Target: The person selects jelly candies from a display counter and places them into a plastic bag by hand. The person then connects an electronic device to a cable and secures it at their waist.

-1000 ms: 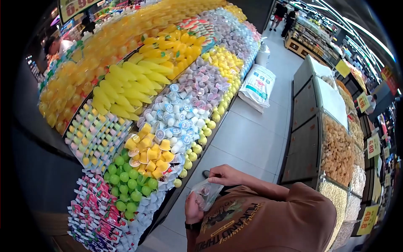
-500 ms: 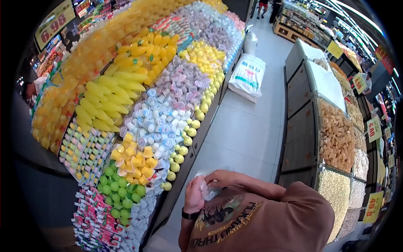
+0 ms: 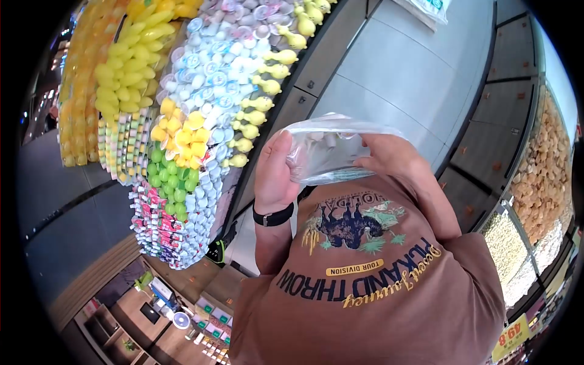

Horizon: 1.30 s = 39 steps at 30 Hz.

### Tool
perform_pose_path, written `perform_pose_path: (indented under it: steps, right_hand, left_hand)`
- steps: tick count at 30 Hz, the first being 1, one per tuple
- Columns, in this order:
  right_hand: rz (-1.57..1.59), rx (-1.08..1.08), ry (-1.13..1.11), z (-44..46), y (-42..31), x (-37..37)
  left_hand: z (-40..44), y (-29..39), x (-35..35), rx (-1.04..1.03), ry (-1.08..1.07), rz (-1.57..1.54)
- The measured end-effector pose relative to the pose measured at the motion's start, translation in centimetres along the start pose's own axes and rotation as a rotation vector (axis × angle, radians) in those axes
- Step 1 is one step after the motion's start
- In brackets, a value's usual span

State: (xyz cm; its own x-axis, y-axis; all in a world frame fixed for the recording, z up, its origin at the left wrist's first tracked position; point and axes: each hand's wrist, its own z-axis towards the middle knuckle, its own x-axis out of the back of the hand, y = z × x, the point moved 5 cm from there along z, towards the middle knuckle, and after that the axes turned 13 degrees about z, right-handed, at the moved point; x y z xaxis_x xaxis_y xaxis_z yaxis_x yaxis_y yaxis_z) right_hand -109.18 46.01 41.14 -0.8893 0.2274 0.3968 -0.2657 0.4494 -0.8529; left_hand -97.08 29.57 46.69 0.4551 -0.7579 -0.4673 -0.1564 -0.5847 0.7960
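"what have you got in your hands over there?"

"a clear bag (image 3: 333,173). it sits in front of my chest, between both hands, with its mouth spread wide."

"how is the left hand (image 3: 275,173) set?"

"closed on the bag's left end, thumb up by the rim. there's a black band (image 3: 274,216) on that wrist."

"and the right hand (image 3: 389,155)?"

"open, at the bag's right end. my thumb and fingers are parted, with plastic stretched past them. i can see a small pale item (image 3: 330,140) through the bag, but i can't tell what it is."

"what's on the left?"

"a sloping display (image 3: 298,100). the pear shapes (image 3: 281,56) line its edge, beside the white cups (image 3: 216,76). nearer me are the yellow cups (image 3: 184,137), then the green balls (image 3: 174,179). the long yellow pieces (image 3: 131,67) lie farther left."

"and the right side?"

"a dark cabinet (image 3: 490,137) runs along there, with brown lumps (image 3: 541,176) heaped beyond it. a yellow price sign (image 3: 510,337) is near me."

"anything between?"

"grey floor (image 3: 383,67), with part of a white sack (image 3: 426,8) on it at the far end. at the near left, i see a small fan (image 3: 181,320). my brown shirt (image 3: 365,316) fills the near middle."
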Motion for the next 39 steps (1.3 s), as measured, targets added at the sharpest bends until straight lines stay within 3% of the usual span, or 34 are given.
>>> perform_pose_path:
  steps: [5,8,14,18,20,23,26,28,29,34,39]
  right_hand:
    - [0.045,-0.182,-0.064,-3.2,2.9,6.1]
    - [0.118,0.013,0.035,-4.5,5.0,7.9]
    - [0.366,0.061,0.295,-2.3,7.5,8.8]
    - [0.196,0.154,0.437,-0.4,12.7,6.3]
    - [0.139,0.041,0.376,1.3,13.2,6.2]
    - [0.062,0.042,0.334,2.4,12.8,7.6]
    - [0.16,0.236,0.628,0.5,10.0,11.5]
    - [0.378,-0.058,0.451,-0.9,8.7,14.4]
    - [0.483,-0.207,0.363,-1.4,9.0,15.2]
    - [0.808,-0.159,0.455,-0.7,13.1,18.3]
    - [1.111,-0.093,0.516,3.3,11.0,21.9]
  left_hand:
    - [3.6,-2.6,-5.8,0.082,0.032,0.131]
    - [5.9,-3.7,-9.3,0.139,-0.074,0.108]
    - [9.2,-5.8,-13.9,0.286,-0.169,0.186]
    - [11.1,-5.9,-16.2,0.328,-0.241,0.205]
    - [12.0,-5.9,-16.8,0.34,-0.238,0.217]
    - [13.5,-5.3,-16.5,0.356,-0.146,0.231]
    - [15.4,-4.0,-16.1,0.338,-0.072,0.221]
    - [17.2,-3.2,-15.5,0.32,-0.133,0.184]
    - [18.3,-3.2,-14.7,0.323,-0.273,0.115]
    - [24.3,-3.0,-14.5,0.434,-0.304,-0.011]
    - [29.2,-1.9,-13.5,0.493,-0.293,0.003]
